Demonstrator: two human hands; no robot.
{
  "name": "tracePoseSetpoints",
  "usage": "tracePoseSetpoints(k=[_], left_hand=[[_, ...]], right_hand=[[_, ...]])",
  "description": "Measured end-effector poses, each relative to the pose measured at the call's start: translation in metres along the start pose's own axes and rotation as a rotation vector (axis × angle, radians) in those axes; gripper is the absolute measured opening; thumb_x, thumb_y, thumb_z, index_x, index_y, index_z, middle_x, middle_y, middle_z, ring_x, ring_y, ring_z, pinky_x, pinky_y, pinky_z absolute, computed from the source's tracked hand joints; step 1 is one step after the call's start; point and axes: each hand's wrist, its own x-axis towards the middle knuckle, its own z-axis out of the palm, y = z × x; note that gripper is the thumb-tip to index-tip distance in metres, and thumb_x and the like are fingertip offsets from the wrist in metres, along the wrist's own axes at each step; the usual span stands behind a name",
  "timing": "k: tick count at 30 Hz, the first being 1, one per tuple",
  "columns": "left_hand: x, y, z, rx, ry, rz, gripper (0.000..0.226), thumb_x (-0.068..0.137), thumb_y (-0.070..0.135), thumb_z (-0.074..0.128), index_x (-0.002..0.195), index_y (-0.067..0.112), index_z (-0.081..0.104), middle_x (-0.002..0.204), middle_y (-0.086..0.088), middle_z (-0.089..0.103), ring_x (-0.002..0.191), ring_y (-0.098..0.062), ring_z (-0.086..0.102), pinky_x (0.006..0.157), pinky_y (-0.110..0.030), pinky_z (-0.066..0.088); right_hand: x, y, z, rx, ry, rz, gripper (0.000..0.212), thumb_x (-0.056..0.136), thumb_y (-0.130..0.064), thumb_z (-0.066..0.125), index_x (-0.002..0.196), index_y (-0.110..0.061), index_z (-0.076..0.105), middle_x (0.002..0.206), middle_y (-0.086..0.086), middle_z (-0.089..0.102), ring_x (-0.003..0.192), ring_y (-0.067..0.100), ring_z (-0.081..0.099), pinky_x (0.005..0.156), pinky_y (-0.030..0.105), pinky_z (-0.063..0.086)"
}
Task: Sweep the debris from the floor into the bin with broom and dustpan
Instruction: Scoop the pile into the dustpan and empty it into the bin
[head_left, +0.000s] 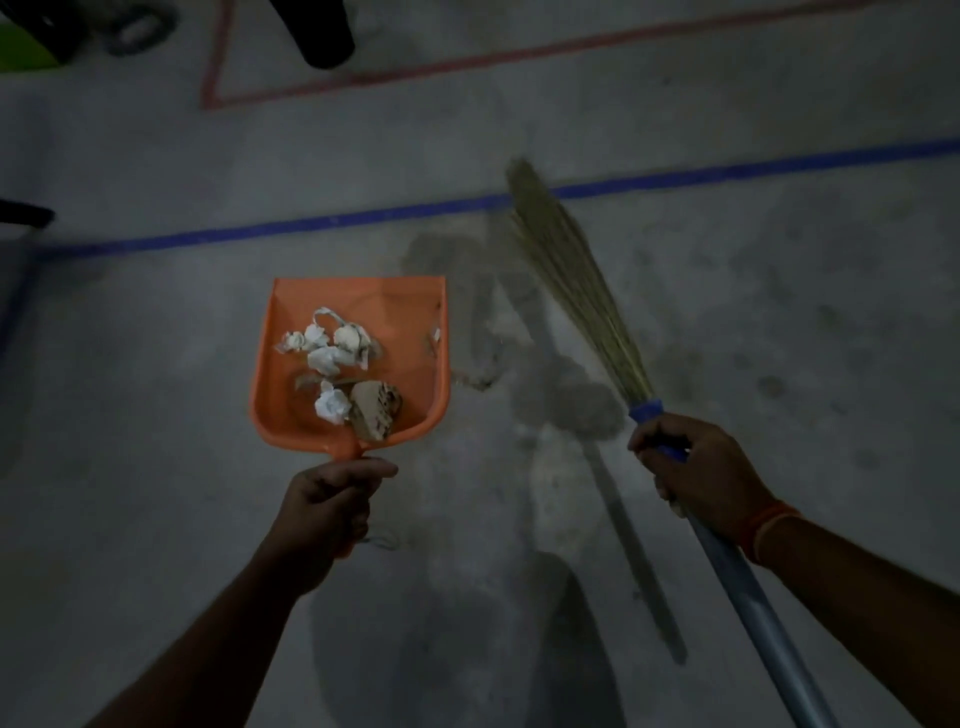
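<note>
Above grey floor (727, 312): left hand (327, 506) fingers closed on orange dustpan (291, 405) handle, crumpled paper debris (337, 364) inside; right hand (696, 467) grips grass broom (566, 270), right of pan.

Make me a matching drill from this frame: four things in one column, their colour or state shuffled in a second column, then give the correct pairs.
Column one
1. dustpan
2. broom
3. floor line
4. crumpled paper

Column two
A. blue, running across the floor
B. held in the right hand, bristles pointing away
C. white, lying inside the pan
D. orange, held by its handle in the left hand

Pairs: 1-D, 2-B, 3-A, 4-C
</note>
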Motion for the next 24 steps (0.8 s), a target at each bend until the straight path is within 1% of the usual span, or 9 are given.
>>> tracePoseSetpoints(k=[5, 7, 9, 13, 14, 17, 19, 21, 24], left_hand=[[0.026, 0.090, -0.031, -0.032, -0.037, -0.035, 0.048, 0.099, -0.013, 0.041, 0.092, 0.012, 0.080, 0.055, -0.004, 0.036, 0.044, -0.011, 0.030, 0.051, -0.030, 0.016], [0.049, 0.104, -0.047, -0.017, -0.076, -0.050, 0.041, 0.098, -0.009, 0.046, 0.092, 0.013, 0.081, 0.053, -0.003, 0.035, 0.042, -0.011, 0.029, 0.048, -0.025, 0.019], [0.076, 0.109, -0.062, 0.010, -0.147, -0.049, 0.025, 0.092, 0.003, 0.057, 0.096, 0.012, 0.080, 0.054, -0.004, 0.035, 0.042, -0.011, 0.029, 0.046, -0.021, 0.023], [0.109, 0.073, -0.091, 0.143, -0.209, -0.109, 0.025, 0.086, 0.014, 0.057, 0.098, 0.007, 0.079, 0.054, -0.007, 0.039, 0.042, -0.013, 0.031, 0.045, -0.021, 0.025], [0.107, 0.057, -0.095, 0.159, -0.226, -0.135, 0.026, 0.086, 0.013, 0.057, 0.098, 0.007, 0.079, 0.054, -0.008, 0.039, 0.043, -0.012, 0.031, 0.046, -0.023, 0.023], [0.081, 0.008, -0.097, 0.136, -0.225, -0.218, 0.025, 0.086, 0.011, 0.057, 0.096, 0.007, 0.079, 0.052, -0.006, 0.037, 0.042, -0.011, 0.029, 0.048, -0.024, 0.022], [0.054, -0.022, -0.094, 0.121, -0.207, -0.267, 0.022, 0.093, 0.003, 0.058, 0.094, 0.007, 0.079, 0.050, -0.004, 0.037, 0.041, -0.010, 0.028, 0.047, -0.021, 0.023], [0.025, -0.048, -0.087, 0.120, -0.150, -0.316, 0.031, 0.100, -0.005, 0.052, 0.092, 0.008, 0.079, 0.048, -0.004, 0.037, 0.039, -0.010, 0.028, 0.046, -0.019, 0.023], [-0.014, -0.085, -0.071, 0.110, -0.084, -0.372, 0.033, 0.100, -0.008, 0.048, 0.093, 0.003, 0.078, 0.047, -0.004, 0.037, 0.036, -0.010, 0.028, 0.042, -0.017, 0.024]], right_hand=[[0.033, -0.094, 0.006, -0.075, -0.071, -0.008, 0.016, 0.087, -0.003, 0.066, 0.083, -0.018, 0.070, 0.062, -0.003, 0.064, 0.049, 0.015, 0.057, 0.046, 0.030, 0.049], [0.053, -0.098, 0.020, -0.152, -0.086, 0.000, 0.021, 0.085, -0.001, 0.068, 0.081, -0.022, 0.070, 0.067, -0.013, 0.066, 0.054, 0.003, 0.059, 0.053, 0.018, 0.046], [0.071, -0.088, 0.036, -0.214, -0.086, 0.010, 0.022, 0.083, 0.003, 0.068, 0.083, -0.019, 0.070, 0.070, -0.025, 0.065, 0.060, -0.006, 0.060, 0.058, 0.006, 0.041], [0.097, -0.046, 0.068, -0.293, -0.072, 0.032, 0.020, 0.082, -0.001, 0.069, 0.082, -0.021, 0.070, 0.069, -0.019, 0.064, 0.058, -0.005, 0.057, 0.063, 0.017, 0.042], [0.096, -0.036, 0.073, -0.299, -0.076, 0.035, 0.017, 0.082, -0.003, 0.070, 0.082, -0.019, 0.070, 0.072, -0.018, 0.064, 0.058, -0.006, 0.057, 0.062, 0.016, 0.043], [0.082, -0.016, 0.078, -0.324, -0.106, 0.032, 0.013, 0.083, -0.002, 0.069, 0.081, -0.015, 0.070, 0.067, -0.024, 0.064, 0.061, -0.011, 0.060, 0.057, 0.000, 0.039], [0.074, -0.008, 0.071, -0.362, -0.138, 0.045, 0.016, 0.084, -0.002, 0.069, 0.079, -0.018, 0.069, 0.067, -0.027, 0.064, 0.062, -0.013, 0.059, 0.055, -0.001, 0.038], [0.064, -0.004, 0.062, -0.399, -0.156, 0.062, 0.022, 0.085, -0.005, 0.068, 0.077, -0.025, 0.067, 0.064, -0.023, 0.063, 0.060, -0.016, 0.058, 0.052, -0.001, 0.038], [0.049, 0.009, 0.049, -0.430, -0.196, 0.074, 0.024, 0.086, -0.007, 0.066, 0.075, -0.029, 0.067, 0.063, -0.026, 0.063, 0.055, -0.014, 0.056, 0.048, 0.002, 0.040]])
